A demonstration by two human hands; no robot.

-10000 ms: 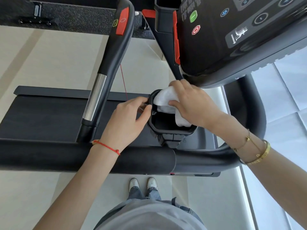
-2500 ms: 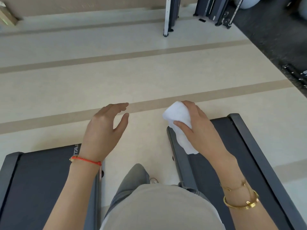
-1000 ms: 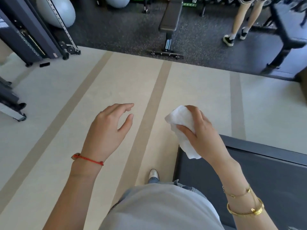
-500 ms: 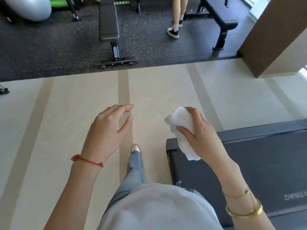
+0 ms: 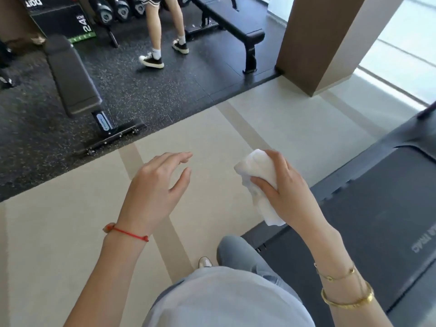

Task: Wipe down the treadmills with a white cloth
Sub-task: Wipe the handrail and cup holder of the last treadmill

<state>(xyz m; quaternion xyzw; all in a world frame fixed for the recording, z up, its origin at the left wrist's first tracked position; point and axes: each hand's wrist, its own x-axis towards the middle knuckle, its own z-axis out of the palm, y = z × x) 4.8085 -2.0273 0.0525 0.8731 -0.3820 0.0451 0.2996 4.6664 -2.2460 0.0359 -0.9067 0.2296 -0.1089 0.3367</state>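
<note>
Looking down from the head camera: both forearms are held out over a pale beige floor with darker stripes. Right hand grips a crumpled white cloth, thumb pressed across the front and fingers curled over the top; a loose tail of cloth hangs below the palm. Cloth sits in the air, near the left edge of the dark treadmill deck that fills the lower right, not touching it. Left hand hovers free, fingers slightly spread and gently bent, holding nothing. Red string bracelet on left wrist; gold bangles on right. Beyond: speckled black mat, two weight benches, another person's legs, a brown pillar.
</note>
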